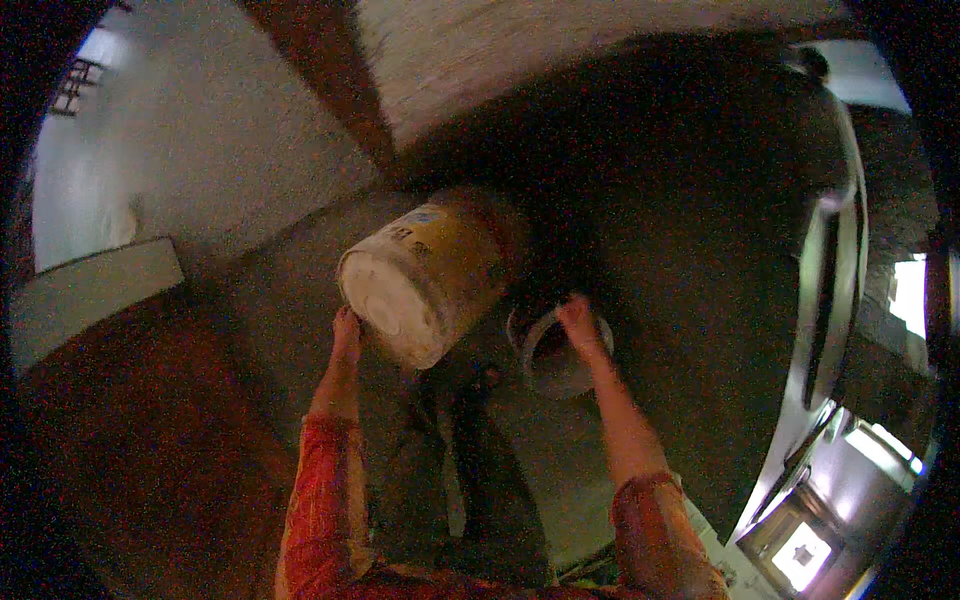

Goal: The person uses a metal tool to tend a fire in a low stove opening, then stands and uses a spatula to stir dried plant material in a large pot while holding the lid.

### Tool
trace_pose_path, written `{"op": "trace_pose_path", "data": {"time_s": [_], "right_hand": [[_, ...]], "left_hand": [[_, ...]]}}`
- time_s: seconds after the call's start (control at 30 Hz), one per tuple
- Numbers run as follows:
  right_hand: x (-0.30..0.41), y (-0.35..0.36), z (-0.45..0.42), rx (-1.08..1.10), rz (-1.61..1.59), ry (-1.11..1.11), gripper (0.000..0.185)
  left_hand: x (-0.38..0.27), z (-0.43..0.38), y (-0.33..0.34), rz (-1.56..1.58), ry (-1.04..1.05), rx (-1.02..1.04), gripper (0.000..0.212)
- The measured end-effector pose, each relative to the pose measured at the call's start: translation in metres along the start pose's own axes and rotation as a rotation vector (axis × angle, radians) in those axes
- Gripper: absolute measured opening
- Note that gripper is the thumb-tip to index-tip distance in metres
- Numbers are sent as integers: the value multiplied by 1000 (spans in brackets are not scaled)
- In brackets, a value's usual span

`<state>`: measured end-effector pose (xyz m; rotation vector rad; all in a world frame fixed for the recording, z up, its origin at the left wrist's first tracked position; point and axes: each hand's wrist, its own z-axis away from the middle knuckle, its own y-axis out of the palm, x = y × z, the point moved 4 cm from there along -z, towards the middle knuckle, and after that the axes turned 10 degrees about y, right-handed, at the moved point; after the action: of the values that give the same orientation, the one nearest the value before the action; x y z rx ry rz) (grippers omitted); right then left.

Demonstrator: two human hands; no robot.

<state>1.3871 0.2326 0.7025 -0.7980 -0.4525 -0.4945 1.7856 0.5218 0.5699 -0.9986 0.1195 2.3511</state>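
A large plastic bucket (442, 262), with printed writing on its side, is tipped over. Its pale base (390, 311) faces me, and its far end fades into dark shadow. My left hand (346, 330) grips the lower left edge of that base. To the right of the bucket is a smaller round, pale-rimmed container (559, 367) with a dark inside. My right hand (577, 315) is closed at this container's upper rim. Blur and low light hide the fingers' exact hold and what either vessel contains.
My legs (480, 465) are just below the bucket. Pale walls (255, 127) meet beyond it at a brown post (322, 67). A long, light curved metal edge (817, 300) runs down the right side. A pale slab-like ledge (97, 292) juts in at left.
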Motion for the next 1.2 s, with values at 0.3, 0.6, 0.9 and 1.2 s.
{"op": "trace_pose_path", "data": {"time_s": [0.3,0.6,0.9,1.2], "right_hand": [[-10,-141,-231,-284,-8,308,84],[-73,-166,-275,220,-91,429,71],[-85,-38,-167,198,-317,148,31],[132,11,120,-27,305,-487,19]], "left_hand": [[-16,-66,216,-6,-15,13,42],[15,-98,327,-151,118,117,41],[5,25,237,54,77,101,43],[-151,235,175,542,-59,500,66]]}}
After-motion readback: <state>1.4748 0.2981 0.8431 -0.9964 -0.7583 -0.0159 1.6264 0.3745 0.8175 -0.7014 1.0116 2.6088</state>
